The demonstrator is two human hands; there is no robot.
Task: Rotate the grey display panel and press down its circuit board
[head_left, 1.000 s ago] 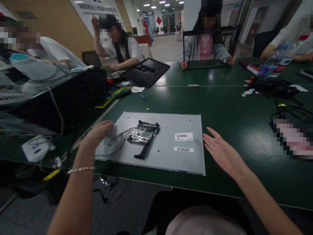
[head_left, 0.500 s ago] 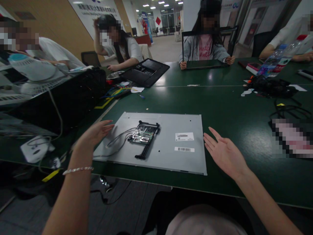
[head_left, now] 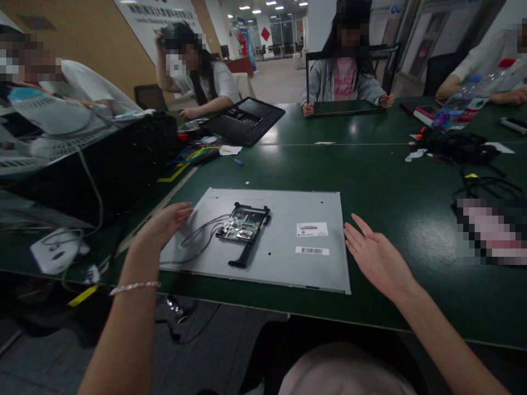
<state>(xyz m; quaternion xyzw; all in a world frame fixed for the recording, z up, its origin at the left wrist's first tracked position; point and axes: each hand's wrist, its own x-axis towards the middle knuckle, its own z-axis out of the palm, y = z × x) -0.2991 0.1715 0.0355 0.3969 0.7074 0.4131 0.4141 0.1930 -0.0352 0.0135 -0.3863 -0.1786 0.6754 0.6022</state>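
Note:
A grey metal-backed display panel (head_left: 284,219) lies flat near the front edge of the green table, with two white labels on its right part. On it rests a green circuit board (head_left: 242,226) in a black plastic bracket (head_left: 242,255), and grey cables (head_left: 197,236) run from the board toward the left. My left hand (head_left: 164,222) is open beside the panel's left edge, fingers stretched out. At the right edge my right hand (head_left: 376,258) is also open, palm turned up and fingers extended. Neither hand holds anything; whether the fingertips touch the panel I cannot tell.
Across the table a person holds up a black frame (head_left: 349,113). A black rear cover (head_left: 247,120) lies at the back left, near wires and a screwdriver (head_left: 236,161). Bottles (head_left: 457,101), a black bundle (head_left: 461,145) and cables are on the right; a white box (head_left: 57,251) sits left.
Almost nothing differs. The view has shifted slightly, and both open hands keep their places beside the panel.

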